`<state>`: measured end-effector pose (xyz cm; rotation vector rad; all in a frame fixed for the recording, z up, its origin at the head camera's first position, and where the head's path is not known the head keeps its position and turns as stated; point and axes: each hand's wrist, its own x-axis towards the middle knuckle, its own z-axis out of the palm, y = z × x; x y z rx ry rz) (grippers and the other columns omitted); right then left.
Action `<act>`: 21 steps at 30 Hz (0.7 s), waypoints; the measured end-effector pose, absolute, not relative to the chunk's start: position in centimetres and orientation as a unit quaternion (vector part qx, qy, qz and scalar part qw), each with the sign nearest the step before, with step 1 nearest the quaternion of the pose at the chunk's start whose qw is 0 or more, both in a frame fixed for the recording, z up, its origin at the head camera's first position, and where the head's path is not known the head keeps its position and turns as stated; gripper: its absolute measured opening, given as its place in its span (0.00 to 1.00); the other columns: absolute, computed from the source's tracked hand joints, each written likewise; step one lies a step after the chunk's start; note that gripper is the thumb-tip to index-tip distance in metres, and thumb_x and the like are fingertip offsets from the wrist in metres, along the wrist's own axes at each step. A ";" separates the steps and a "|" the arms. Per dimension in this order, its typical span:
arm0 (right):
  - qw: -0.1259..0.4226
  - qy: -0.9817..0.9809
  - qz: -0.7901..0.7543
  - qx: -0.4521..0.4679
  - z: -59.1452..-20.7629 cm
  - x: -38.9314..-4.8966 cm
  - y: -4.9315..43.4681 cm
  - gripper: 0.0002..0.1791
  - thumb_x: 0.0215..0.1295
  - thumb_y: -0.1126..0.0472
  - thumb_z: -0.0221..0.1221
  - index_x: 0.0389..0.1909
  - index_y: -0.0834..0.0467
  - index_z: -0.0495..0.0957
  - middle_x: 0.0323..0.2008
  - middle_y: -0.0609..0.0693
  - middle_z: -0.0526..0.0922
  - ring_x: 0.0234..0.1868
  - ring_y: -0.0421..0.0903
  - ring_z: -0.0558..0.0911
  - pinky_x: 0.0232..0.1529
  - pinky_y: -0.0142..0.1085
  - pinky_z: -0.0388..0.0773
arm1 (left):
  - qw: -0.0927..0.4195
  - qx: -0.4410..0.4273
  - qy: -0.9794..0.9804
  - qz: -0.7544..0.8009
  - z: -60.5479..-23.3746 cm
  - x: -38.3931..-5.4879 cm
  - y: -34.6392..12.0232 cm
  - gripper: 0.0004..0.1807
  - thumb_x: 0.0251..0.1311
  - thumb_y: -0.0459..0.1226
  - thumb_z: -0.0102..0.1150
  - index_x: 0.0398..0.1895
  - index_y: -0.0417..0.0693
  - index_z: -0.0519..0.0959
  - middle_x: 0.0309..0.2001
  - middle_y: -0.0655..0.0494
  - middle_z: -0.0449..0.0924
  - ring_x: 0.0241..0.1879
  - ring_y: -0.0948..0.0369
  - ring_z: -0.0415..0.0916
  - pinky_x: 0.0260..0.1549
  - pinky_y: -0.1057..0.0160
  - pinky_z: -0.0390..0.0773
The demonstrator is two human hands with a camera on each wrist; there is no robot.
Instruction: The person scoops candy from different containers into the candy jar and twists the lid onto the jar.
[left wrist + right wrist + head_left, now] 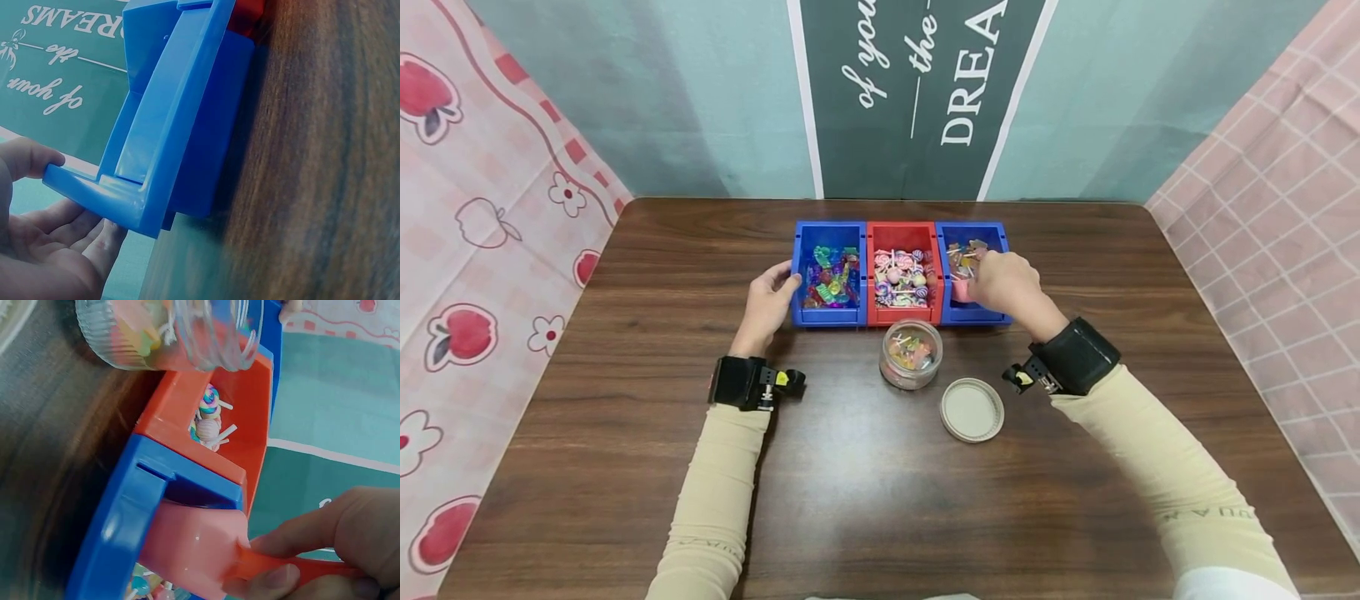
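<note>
At the left end of a joined row of bins, my left hand (765,304) grips the side rim of a blue bin (829,317), thumb on top and fingers below. Colourful translucent pieces (832,283) lie inside it. My right hand (1006,283) holds a pink scoop (194,544) by its handle. The scoop's bowl is down in the right blue bin (973,318), among small lollipop-like pieces (962,258); its front edge is partly hidden. Between them, the red bin (904,316) contains small swirled toy lollipops (901,275).
In front of the red bin stands an uncapped clear jar (912,354) with mixed small pieces in it. Its pale round lid (972,410) lies on the wooden table (850,500) to the right. A printed cloth (715,108) hangs behind.
</note>
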<state>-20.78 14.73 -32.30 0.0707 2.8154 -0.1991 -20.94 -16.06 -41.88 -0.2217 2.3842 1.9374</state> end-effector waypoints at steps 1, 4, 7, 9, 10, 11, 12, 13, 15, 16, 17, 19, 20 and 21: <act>0.156 0.985 -0.075 0.027 -32.4 -20.7 14.8 0.20 0.63 0.52 0.57 0.39 0.68 0.78 0.29 0.60 0.75 0.29 0.54 0.74 0.22 0.36 0.69 | 0.030 -0.073 0.773 0.630 -41.9 -21.0 -16.1 0.24 0.71 0.36 0.45 0.67 0.36 0.65 0.65 0.39 0.71 0.61 0.51 0.70 0.66 0.52 0.70; 0.138 0.986 -0.094 0.030 -32.8 -20.3 15.1 0.20 0.63 0.53 0.56 0.36 0.70 0.77 0.30 0.62 0.76 0.30 0.55 0.73 0.23 0.37 0.70 | 0.030 -0.073 0.773 0.630 -41.8 -20.9 -16.1 0.24 0.71 0.36 0.45 0.67 0.37 0.65 0.65 0.39 0.70 0.61 0.51 0.70 0.66 0.53 0.70; 0.105 0.987 -0.119 0.026 -33.6 -19.8 15.6 0.17 0.63 0.56 0.54 0.25 0.67 0.75 0.25 0.59 0.73 0.27 0.54 0.72 0.21 0.37 0.68 | 0.029 -0.074 0.772 0.630 -41.9 -20.9 -16.2 0.24 0.71 0.37 0.45 0.67 0.37 0.65 0.65 0.39 0.70 0.61 0.51 0.70 0.66 0.53 0.71; 0.078 0.988 -0.136 0.019 -34.3 -19.5 15.8 0.17 0.63 0.58 0.52 0.18 0.63 0.70 0.20 0.56 0.70 0.24 0.53 0.71 0.19 0.36 0.66 | 0.029 -0.075 0.772 0.630 -41.9 -20.9 -16.2 0.24 0.71 0.37 0.46 0.67 0.37 0.66 0.65 0.39 0.70 0.62 0.51 0.70 0.66 0.52 0.70; 0.064 0.988 -0.143 0.016 -34.6 -19.4 16.0 0.17 0.64 0.59 0.51 0.17 0.62 0.68 0.19 0.55 0.69 0.23 0.52 0.71 0.19 0.35 0.65 | 0.029 -0.075 0.772 0.630 -41.9 -21.0 -16.2 0.24 0.71 0.37 0.46 0.67 0.37 0.66 0.65 0.39 0.70 0.62 0.51 0.70 0.66 0.52 0.70; 0.052 0.987 -0.149 0.014 -35.0 -19.3 16.0 0.17 0.64 0.59 0.51 0.17 0.62 0.67 0.19 0.55 0.69 0.23 0.52 0.71 0.18 0.35 0.64 | 0.029 -0.075 0.772 0.630 -41.9 -21.0 -16.2 0.24 0.71 0.37 0.46 0.67 0.37 0.66 0.65 0.39 0.70 0.62 0.51 0.70 0.66 0.53 0.70; 0.039 0.987 -0.155 0.011 -35.4 -19.1 16.1 0.17 0.64 0.59 0.51 0.17 0.62 0.66 0.18 0.55 0.68 0.23 0.52 0.71 0.18 0.35 0.64 | 0.029 -0.075 0.773 0.630 -41.9 -21.0 -16.2 0.24 0.71 0.37 0.46 0.67 0.37 0.66 0.65 0.39 0.70 0.62 0.51 0.70 0.66 0.53 0.70; 0.028 0.986 -0.162 0.010 -35.8 -19.0 16.2 0.16 0.64 0.60 0.51 0.19 0.62 0.67 0.19 0.55 0.68 0.23 0.53 0.71 0.18 0.35 0.64 | 0.029 -0.075 0.773 0.629 -41.9 -21.0 -16.2 0.24 0.71 0.37 0.46 0.67 0.37 0.66 0.65 0.39 0.70 0.62 0.51 0.70 0.66 0.53 0.70; 0.010 0.985 -0.174 0.012 -36.5 -18.8 16.3 0.14 0.65 0.59 0.51 0.23 0.65 0.69 0.20 0.56 0.69 0.23 0.54 0.72 0.19 0.36 0.64 | 0.029 -0.075 0.773 0.630 -42.0 -21.0 -16.2 0.24 0.71 0.37 0.46 0.67 0.37 0.66 0.65 0.39 0.70 0.62 0.51 0.70 0.66 0.53 0.70; 0.003 0.984 -0.178 0.015 -36.9 -18.7 16.3 0.14 0.64 0.59 0.51 0.25 0.66 0.70 0.21 0.57 0.69 0.24 0.54 0.73 0.19 0.37 0.65 | 0.029 -0.075 0.773 0.630 -42.0 -21.0 -16.2 0.24 0.71 0.37 0.46 0.67 0.37 0.66 0.65 0.39 0.70 0.62 0.51 0.70 0.66 0.53 0.70; -0.001 0.983 -0.181 0.019 -37.2 -18.6 16.3 0.14 0.64 0.59 0.51 0.26 0.67 0.71 0.21 0.58 0.70 0.25 0.56 0.74 0.20 0.39 0.67 | 0.029 -0.075 0.774 0.628 -42.0 -21.0 -16.2 0.24 0.71 0.37 0.46 0.67 0.37 0.65 0.65 0.39 0.70 0.62 0.51 0.70 0.66 0.53 0.70; -0.005 0.981 -0.189 0.030 -37.9 -18.4 16.3 0.15 0.64 0.58 0.51 0.30 0.69 0.72 0.24 0.62 0.74 0.28 0.59 0.76 0.23 0.45 0.71 | 0.029 -0.075 0.775 0.627 -42.0 -21.0 -16.1 0.24 0.71 0.37 0.46 0.68 0.37 0.65 0.65 0.39 0.70 0.62 0.51 0.70 0.66 0.53 0.70; -0.005 0.981 -0.191 0.036 -38.2 -18.3 16.3 0.16 0.64 0.58 0.51 0.32 0.70 0.72 0.25 0.64 0.75 0.30 0.61 0.78 0.25 0.49 0.73 | 0.029 -0.074 0.775 0.627 -42.0 -21.0 -16.1 0.24 0.71 0.37 0.46 0.68 0.37 0.65 0.65 0.39 0.70 0.62 0.51 0.70 0.66 0.53 0.70; -0.002 0.981 -0.192 0.040 -38.5 -18.2 16.3 0.17 0.65 0.57 0.51 0.34 0.71 0.72 0.28 0.66 0.77 0.32 0.63 0.79 0.28 0.52 0.75 | 0.030 -0.074 0.775 0.627 -42.0 -21.0 -16.1 0.24 0.71 0.37 0.46 0.68 0.37 0.65 0.65 0.39 0.70 0.62 0.51 0.70 0.66 0.53 0.70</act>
